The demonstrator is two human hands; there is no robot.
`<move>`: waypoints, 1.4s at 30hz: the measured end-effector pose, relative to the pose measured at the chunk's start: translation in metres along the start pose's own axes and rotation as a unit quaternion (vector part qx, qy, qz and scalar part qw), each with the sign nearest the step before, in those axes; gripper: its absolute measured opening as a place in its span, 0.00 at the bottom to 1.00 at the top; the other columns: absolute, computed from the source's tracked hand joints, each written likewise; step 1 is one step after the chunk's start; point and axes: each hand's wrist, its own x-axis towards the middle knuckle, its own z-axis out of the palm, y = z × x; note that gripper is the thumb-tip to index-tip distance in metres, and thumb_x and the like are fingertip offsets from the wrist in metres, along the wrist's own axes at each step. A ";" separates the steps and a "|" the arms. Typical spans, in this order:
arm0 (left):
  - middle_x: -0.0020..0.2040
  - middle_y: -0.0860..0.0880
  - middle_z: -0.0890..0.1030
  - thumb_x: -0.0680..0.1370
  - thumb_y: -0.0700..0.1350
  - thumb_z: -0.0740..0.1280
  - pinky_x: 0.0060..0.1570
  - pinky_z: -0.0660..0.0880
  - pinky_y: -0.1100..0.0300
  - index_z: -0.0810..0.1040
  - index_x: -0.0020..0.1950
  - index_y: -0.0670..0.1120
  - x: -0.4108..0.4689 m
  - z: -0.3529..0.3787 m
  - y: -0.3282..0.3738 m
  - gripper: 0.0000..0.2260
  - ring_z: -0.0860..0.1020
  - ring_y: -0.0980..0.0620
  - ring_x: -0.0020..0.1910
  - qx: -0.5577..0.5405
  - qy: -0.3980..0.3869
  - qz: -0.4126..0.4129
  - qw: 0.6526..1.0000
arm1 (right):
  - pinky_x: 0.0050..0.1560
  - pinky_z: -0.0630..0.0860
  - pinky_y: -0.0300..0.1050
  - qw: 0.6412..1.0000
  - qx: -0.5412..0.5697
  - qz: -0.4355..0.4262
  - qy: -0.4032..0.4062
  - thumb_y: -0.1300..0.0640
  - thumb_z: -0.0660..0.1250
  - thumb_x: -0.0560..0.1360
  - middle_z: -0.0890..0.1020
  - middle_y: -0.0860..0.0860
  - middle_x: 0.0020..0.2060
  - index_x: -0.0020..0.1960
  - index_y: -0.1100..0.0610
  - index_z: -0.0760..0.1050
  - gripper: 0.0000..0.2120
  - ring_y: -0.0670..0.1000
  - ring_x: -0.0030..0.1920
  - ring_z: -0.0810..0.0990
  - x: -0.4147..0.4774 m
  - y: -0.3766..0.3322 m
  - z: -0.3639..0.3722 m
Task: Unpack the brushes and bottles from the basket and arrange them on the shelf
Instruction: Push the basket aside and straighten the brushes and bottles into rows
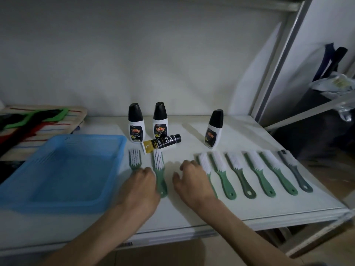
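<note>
An empty blue basket (pixel 115 150) sits at the left of the white shelf (pixel 259 208). Three white bottles with black caps stand at the back: two together (pixel 136 127) (pixel 160 123) and one apart (pixel 214 131). A black and gold tube (pixel 163 143) lies in front of the pair. Several green brushes (pixel 255 173) and a grey brush (pixel 294 169) lie in a row on the right. My left hand (pixel 140 187) covers the handle of the leftmost green brush (pixel 135 158), fingers curled over it; another green brush (pixel 159 169) lies just right of it. My right hand (pixel 192 181) rests palm down, fingers spread, beside a brush head (pixel 204 163).
A striped cloth with black, red and green straps (pixel 38 120) lies behind the basket. A metal shelf post (pixel 276 73) rises at the right, with dark bags (pixel 330 64) beyond it. The shelf's front edge runs just below my wrists.
</note>
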 end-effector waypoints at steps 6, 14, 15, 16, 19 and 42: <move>0.67 0.41 0.69 0.78 0.38 0.58 0.61 0.70 0.56 0.66 0.71 0.37 0.001 0.007 -0.021 0.21 0.68 0.45 0.68 0.119 -0.093 -0.056 0.987 | 0.56 0.74 0.50 0.998 -0.002 -0.012 -0.058 0.52 0.62 0.78 0.73 0.60 0.58 0.61 0.64 0.70 0.18 0.62 0.57 0.76 0.007 -0.038 0.027; 0.64 0.44 0.75 0.81 0.39 0.59 0.53 0.74 0.57 0.70 0.68 0.41 -0.013 0.015 -0.021 0.15 0.77 0.47 0.61 0.187 -0.115 -0.008 0.976 | 0.46 0.71 0.46 0.996 -0.012 0.059 -0.059 0.59 0.62 0.75 0.77 0.60 0.54 0.51 0.60 0.71 0.06 0.61 0.55 0.77 0.000 -0.034 0.024; 0.61 0.45 0.77 0.81 0.41 0.59 0.50 0.75 0.57 0.73 0.65 0.42 -0.013 0.015 -0.021 0.13 0.79 0.47 0.58 0.173 -0.107 -0.004 0.979 | 0.45 0.70 0.46 0.996 -0.016 0.064 -0.058 0.59 0.62 0.75 0.77 0.59 0.54 0.48 0.58 0.70 0.04 0.61 0.55 0.78 -0.003 -0.030 0.022; 0.57 0.45 0.79 0.82 0.42 0.59 0.47 0.75 0.58 0.75 0.62 0.43 -0.012 0.014 -0.022 0.11 0.80 0.47 0.54 0.146 -0.089 -0.007 0.985 | 0.44 0.70 0.46 0.996 -0.020 0.071 -0.056 0.58 0.62 0.75 0.77 0.59 0.53 0.47 0.58 0.68 0.04 0.61 0.54 0.78 -0.007 -0.026 0.019; 0.64 0.42 0.75 0.83 0.47 0.57 0.52 0.76 0.59 0.71 0.68 0.40 -0.004 0.014 -0.029 0.17 0.79 0.48 0.58 0.094 -0.011 -0.011 0.995 | 0.45 0.70 0.48 0.995 -0.032 0.079 -0.044 0.56 0.61 0.75 0.78 0.59 0.53 0.45 0.58 0.65 0.06 0.61 0.54 0.78 -0.013 -0.014 0.013; 0.33 0.43 0.86 0.48 0.48 0.84 0.30 0.79 0.64 0.86 0.32 0.38 -0.038 0.032 -0.005 0.20 0.86 0.50 0.34 0.086 0.054 0.190 0.976 | 0.50 0.74 0.50 0.994 -0.067 0.088 -0.008 0.57 0.57 0.78 0.75 0.60 0.57 0.58 0.62 0.72 0.12 0.60 0.56 0.78 -0.015 0.000 0.007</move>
